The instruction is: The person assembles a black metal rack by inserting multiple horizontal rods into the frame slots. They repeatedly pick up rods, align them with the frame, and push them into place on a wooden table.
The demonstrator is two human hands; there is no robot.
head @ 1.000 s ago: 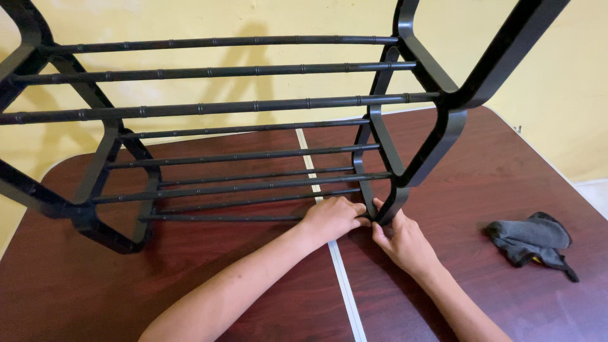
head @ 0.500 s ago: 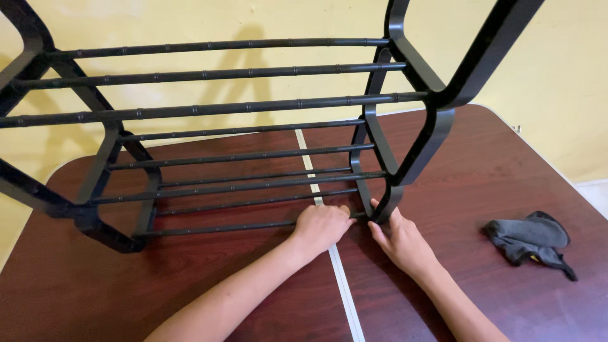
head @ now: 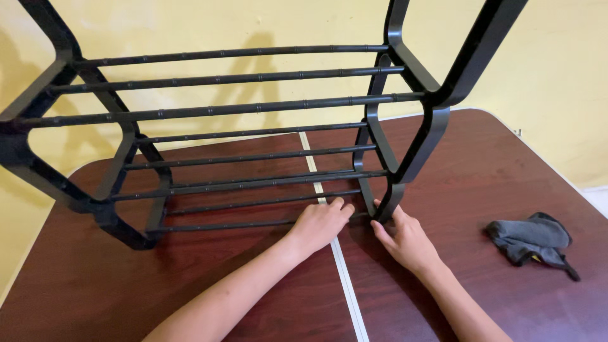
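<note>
A black tiered rack (head: 253,107) of thin metal bars and plastic side frames stands on a dark brown table (head: 481,177). My left hand (head: 320,223) is closed over the lowest front bar (head: 221,225) near its right end. My right hand (head: 405,237) rests against the foot of the right side frame (head: 387,209), fingers touching the plastic at the table surface. The end of the bar and the joint between my two hands are partly hidden.
A crumpled grey cloth (head: 532,240) lies on the table to the right. A pale seam (head: 345,278) runs down the table's middle, under the rack. A yellow wall stands behind; the table's rounded edges show at left and right.
My left hand has slid a little left along the lowest bar and my right hand has shifted slightly lower at the frame's foot. The rack appears a bit further left in view.
</note>
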